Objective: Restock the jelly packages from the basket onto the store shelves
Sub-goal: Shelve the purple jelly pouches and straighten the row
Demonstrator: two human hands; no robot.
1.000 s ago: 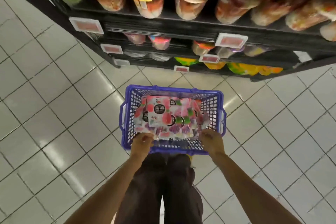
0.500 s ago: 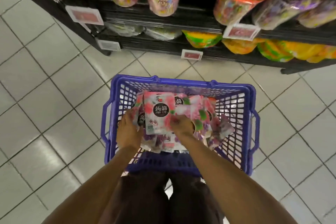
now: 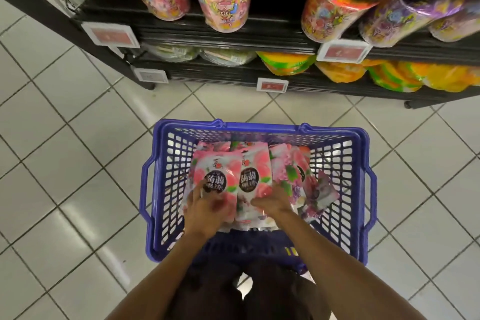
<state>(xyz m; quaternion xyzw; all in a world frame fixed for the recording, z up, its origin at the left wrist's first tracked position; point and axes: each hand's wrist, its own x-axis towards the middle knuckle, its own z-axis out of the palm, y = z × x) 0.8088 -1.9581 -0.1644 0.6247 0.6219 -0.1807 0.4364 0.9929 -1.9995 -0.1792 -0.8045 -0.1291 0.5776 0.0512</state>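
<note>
Head view looks down into a blue slotted plastic shopping basket (image 3: 166, 189) standing on the pale tiled floor (image 3: 65, 163), its far rim at 12 o'clock toward the black store shelves (image 3: 233, 41). Inside lies a loose stack of glossy pink-and-white jelly packages (image 3: 288, 171) printed with peach pictures and a dark round label bearing white characters. The two topmost pouches sit side by side in the middle of the basket: the left peach pouch (image 3: 220, 169) and the right peach pouch (image 3: 255, 163). Both have their long axis running from 6 to 12 o'clock, printed faces up, top edges pointing toward the shelves. Pouches at 3 o'clock of these show purple grape prints and lie fanned, tilted toward 2 o'clock.

The left hand (image 3: 207, 212) rests over the lower end of the left peach pouch, fingers curled onto it; the right hand (image 3: 272, 201) grips the lower end of the right peach pouch with fingers closed on its edge. Whether the left hand truly pinches its pouch I cannot tell, as the fingertips are blurred.

The pouches' lower ends are hidden under both hands, and the lower layers are covered by the top ones. On the shelves, pink cartoon-printed tubs (image 3: 223, 0) are cut off at the top edge, and the red price tags (image 3: 111, 35) are too blurred to read.
</note>
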